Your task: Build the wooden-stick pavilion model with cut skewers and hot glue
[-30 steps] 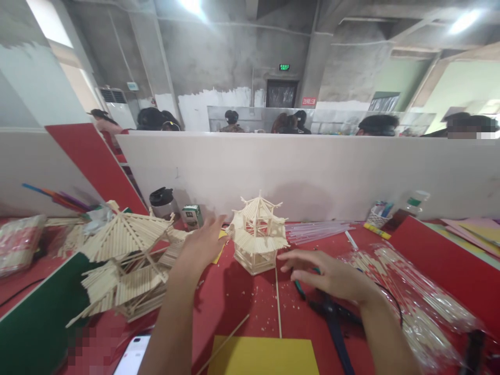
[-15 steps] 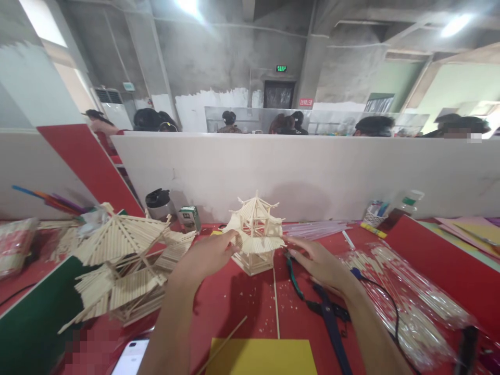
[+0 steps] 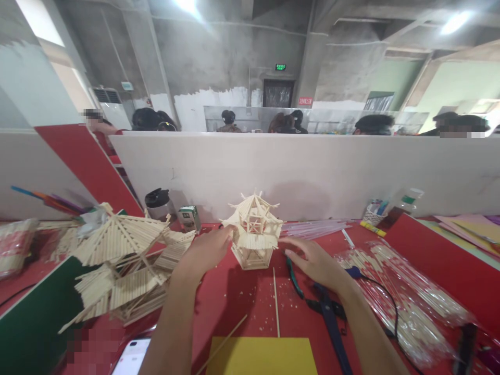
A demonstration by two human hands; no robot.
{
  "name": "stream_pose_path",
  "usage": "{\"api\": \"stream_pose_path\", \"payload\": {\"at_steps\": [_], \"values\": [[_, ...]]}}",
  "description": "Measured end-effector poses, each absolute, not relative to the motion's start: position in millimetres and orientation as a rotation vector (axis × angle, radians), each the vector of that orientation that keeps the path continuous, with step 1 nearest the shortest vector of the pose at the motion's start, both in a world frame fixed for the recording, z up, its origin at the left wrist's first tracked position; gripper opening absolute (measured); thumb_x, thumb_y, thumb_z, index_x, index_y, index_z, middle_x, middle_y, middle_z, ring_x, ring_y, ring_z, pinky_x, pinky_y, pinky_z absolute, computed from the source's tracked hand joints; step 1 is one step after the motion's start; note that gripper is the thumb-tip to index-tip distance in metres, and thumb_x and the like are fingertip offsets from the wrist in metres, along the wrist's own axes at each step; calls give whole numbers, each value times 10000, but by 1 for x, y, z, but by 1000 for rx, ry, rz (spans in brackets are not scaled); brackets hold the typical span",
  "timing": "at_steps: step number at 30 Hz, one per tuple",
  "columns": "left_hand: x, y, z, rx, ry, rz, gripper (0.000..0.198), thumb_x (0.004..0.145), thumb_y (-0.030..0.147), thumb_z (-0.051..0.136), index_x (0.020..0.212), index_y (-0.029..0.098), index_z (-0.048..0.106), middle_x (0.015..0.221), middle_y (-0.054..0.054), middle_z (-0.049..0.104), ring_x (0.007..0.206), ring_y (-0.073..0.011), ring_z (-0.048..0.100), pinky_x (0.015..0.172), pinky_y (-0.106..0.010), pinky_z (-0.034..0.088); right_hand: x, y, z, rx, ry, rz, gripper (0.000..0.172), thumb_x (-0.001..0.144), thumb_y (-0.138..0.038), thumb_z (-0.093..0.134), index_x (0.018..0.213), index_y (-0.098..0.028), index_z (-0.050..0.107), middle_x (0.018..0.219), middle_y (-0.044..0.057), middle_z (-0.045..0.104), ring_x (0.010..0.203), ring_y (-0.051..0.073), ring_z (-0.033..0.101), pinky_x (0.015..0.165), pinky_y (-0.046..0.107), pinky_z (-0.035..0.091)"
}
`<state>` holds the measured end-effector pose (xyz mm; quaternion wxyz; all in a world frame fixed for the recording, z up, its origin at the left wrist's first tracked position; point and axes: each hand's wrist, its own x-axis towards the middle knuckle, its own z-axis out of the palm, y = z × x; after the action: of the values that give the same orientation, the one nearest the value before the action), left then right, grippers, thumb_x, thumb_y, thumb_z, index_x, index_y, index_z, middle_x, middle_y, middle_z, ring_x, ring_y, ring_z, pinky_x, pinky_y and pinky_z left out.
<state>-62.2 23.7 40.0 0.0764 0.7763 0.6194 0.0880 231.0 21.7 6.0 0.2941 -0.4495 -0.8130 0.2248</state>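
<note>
Yellow flat paper lies nearest on the red surface, and past it a bare left hand, its grip too hidden to tell, and a bare right hand, its grip loosely spread and empty, sit beside a pale wooden-stick tower that might crack if pushed hard.

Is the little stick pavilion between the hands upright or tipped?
Upright: the pavilion has its pointed roof on top and base below.

The stick pavilion is cream, the table red.
</note>
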Motion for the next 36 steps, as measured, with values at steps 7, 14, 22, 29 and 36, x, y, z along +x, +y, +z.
{"api": "stream_pose_path", "payload": {"at_steps": [7,14,22,29,36], "values": [[-61,21,44,2318,1877,250,337,967,328,303,1219,339,526,1042,-46,709,963,-229,669,766,-300,453,222,24,2,-1154,-2213,554,367,927,-352,529,1286,-306,588,1320,43,609,1225,245,544,1058,447,397],[-58,23,51,2367,1971,329,322,953,327,345,1167,282,581,1024,-73,715,931,-256,670,733,-318,443,217,28,-4,-1145,-2193,472,322,915,-340,553,1223,-283,631,1258,55,645,1159,248,582,1016,429,427],[-48,14,69,2425,1871,799,304,962,329,383,1213,303,552,1159,-13,666,943,-190,649,787,-295,468,211,27,-2,-1133,-2167,448,264,920,-308,542,1144,-277,679,1147,50,695,1044,232,633,946,398,472],[-47,12,70,2492,1752,814,340,985,312,338,1227,297,576,1257,-2,612,1030,-178,621,894,-301,468,208,25,-2,-1119,-2184,413,244,919,-313,559,1129,-283,679,1125,48,697,1018,227,640,941,384,472],[-46,11,68,2497,1732,773,354,984,311,330,1253,304,560,1280,-5,596,1037,-186,619,897,-309,469,207,25,-2,-1099,-2200,369,233,937,-323,539,1112,-283,688,1095,48,701,1006,223,636,915,365,475]]}}
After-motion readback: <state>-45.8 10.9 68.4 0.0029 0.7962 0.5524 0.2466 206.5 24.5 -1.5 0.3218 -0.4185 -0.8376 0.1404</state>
